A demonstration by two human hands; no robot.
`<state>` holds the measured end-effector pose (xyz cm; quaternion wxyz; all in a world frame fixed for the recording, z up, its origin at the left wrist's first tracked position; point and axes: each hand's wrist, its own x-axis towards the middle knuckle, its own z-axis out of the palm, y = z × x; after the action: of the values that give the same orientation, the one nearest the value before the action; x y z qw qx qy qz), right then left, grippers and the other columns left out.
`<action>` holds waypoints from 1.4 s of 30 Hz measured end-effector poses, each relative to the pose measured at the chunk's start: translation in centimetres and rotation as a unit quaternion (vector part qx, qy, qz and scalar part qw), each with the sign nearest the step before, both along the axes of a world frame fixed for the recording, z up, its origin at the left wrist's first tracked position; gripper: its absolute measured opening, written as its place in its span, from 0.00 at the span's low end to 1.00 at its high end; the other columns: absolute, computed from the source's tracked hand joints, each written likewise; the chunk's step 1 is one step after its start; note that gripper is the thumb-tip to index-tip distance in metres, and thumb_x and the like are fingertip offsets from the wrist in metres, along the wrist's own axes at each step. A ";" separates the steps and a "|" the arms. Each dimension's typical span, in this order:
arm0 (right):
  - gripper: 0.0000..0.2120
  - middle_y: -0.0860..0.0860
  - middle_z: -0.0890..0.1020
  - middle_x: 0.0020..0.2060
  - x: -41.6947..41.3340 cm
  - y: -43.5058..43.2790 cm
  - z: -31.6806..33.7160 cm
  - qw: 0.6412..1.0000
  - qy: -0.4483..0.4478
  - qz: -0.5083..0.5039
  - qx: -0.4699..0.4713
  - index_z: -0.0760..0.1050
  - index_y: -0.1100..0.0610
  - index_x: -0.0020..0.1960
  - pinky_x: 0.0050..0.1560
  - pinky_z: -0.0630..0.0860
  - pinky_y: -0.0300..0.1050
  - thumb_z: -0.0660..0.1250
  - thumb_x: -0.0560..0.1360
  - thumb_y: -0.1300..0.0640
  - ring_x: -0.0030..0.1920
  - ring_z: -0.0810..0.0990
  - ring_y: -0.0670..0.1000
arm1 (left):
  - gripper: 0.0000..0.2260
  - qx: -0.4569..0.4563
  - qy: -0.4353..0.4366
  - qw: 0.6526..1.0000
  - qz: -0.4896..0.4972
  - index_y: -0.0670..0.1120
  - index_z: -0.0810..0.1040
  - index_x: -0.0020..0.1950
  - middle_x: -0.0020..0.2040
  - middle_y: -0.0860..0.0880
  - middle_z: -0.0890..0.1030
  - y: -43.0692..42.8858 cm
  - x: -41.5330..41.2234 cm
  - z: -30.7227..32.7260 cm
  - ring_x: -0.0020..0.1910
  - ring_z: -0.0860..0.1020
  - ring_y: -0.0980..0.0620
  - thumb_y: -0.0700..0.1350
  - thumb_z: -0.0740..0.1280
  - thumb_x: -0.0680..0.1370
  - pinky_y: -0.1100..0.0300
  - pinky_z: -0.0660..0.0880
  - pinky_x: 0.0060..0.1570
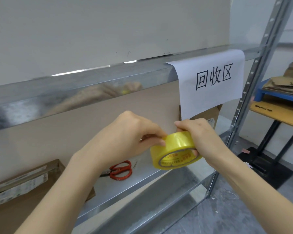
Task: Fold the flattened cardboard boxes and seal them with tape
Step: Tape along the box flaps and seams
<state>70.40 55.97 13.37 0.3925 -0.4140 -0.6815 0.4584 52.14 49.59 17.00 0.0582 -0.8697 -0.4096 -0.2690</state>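
While the right hand (pixel 205 137) grips the tape (pixel 174 149), with fingers hooked through its core and the thumb over the top, the left hand (pixel 128 132) pinches at the roll's outer face with thumb and fingertips. That split makes sense: one hand steadies the roll so the other can pick at the wrap, most likely to find and lift the loose end. I cannot make out a free end yet. The roll is held in the air above the front edge of the shelf (pixel 142 183), toward its right end, touching nothing but the hands.

Scissors (pixel 121 170) lie flat near the middle of the shelf, just left of the roll and within easy reach, presumably for cutting the strip once it is drawn. A near box (pixel 24 183) sits at the left end, reaching the front edge; its top looks closed, though whether it is sealed I cannot tell. A far box (pixel 208 117) stands at the back right corner, partly hidden behind the sign (pixel 211 81) that hangs from the rail above.

Off to the right, apart from the shelf, flattened cardboard (pixel 284 85) is piled on a blue pallet (pixel 264 92), probably stock waiting to be folded.

By count: one roll of tape, one pair of scissors, two boxes on the shelf, one sign, one pallet. The sheets in the pile are too many and too blurred to number.
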 end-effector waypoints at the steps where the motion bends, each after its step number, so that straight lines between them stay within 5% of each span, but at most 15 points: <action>1: 0.20 0.56 0.62 0.23 -0.1 0.0 -0.1 1.000 -0.007 0.004 0.003 0.69 0.61 0.28 0.21 0.59 0.37 0.65 0.71 0.48 0.21 0.63 0.52 | 0.11 0.002 0.002 1.000 0.006 0.47 0.86 0.45 0.36 0.53 0.84 0.0 0.1 -0.1 0.33 0.81 0.55 0.51 0.66 0.75 0.59 0.75 0.34; 6: 0.20 0.56 0.62 0.25 -0.3 -0.2 -0.4 0.999 -0.030 0.009 0.010 0.70 0.62 0.29 0.21 0.58 0.35 0.65 0.70 0.47 0.24 0.63 0.52 | 0.13 0.027 0.030 0.998 0.038 0.45 0.83 0.41 0.32 0.51 0.81 -0.2 0.7 -0.8 0.29 0.78 0.47 0.48 0.61 0.75 0.56 0.76 0.29; 10: 0.26 0.58 0.62 0.28 -0.7 0.0 -0.8 1.000 -0.018 -0.003 0.000 0.65 0.72 0.33 0.22 0.57 0.37 0.63 0.65 0.47 0.27 0.63 0.54 | 0.12 0.062 0.071 0.993 0.074 0.45 0.79 0.41 0.32 0.49 0.78 -0.4 0.8 -1.6 0.25 0.74 0.42 0.47 0.58 0.75 0.55 0.74 0.23; 26: 0.18 0.51 0.58 0.23 -2.6 -1.1 -1.6 0.999 -0.030 -0.035 -0.009 0.64 0.59 0.28 0.23 0.55 0.39 0.64 0.74 0.58 0.22 0.57 0.48 | 0.04 0.062 0.038 0.988 0.138 0.46 0.75 0.41 0.32 0.50 0.75 -0.7 0.9 -4.1 0.26 0.74 0.43 0.43 0.62 0.72 0.59 0.69 0.19; 33: 0.17 0.54 0.60 0.23 -2.2 -0.7 -0.4 0.999 -0.019 -0.014 -0.037 0.68 0.59 0.28 0.20 0.56 0.35 0.65 0.74 0.55 0.21 0.60 0.52 | 0.09 0.007 -0.080 0.997 0.016 0.43 0.83 0.45 0.37 0.52 0.83 -1.4 -1.2 -2.1 0.36 0.79 0.56 0.45 0.64 0.77 0.65 0.73 0.38; 42: 0.15 0.56 0.64 0.22 -1.7 -1.2 1.2 0.998 -0.043 0.039 0.017 0.71 0.56 0.25 0.21 0.58 0.35 0.62 0.65 0.47 0.22 0.63 0.52 | 0.02 0.073 0.034 0.997 0.015 0.43 0.81 0.45 0.36 0.49 0.80 -2.3 -0.8 -0.8 0.29 0.77 0.45 0.39 0.70 0.73 0.57 0.75 0.27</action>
<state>68.71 54.81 14.61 0.3513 -0.3995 -0.7211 0.4438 51.32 47.33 16.22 0.1395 -0.8655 -0.4001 -0.2673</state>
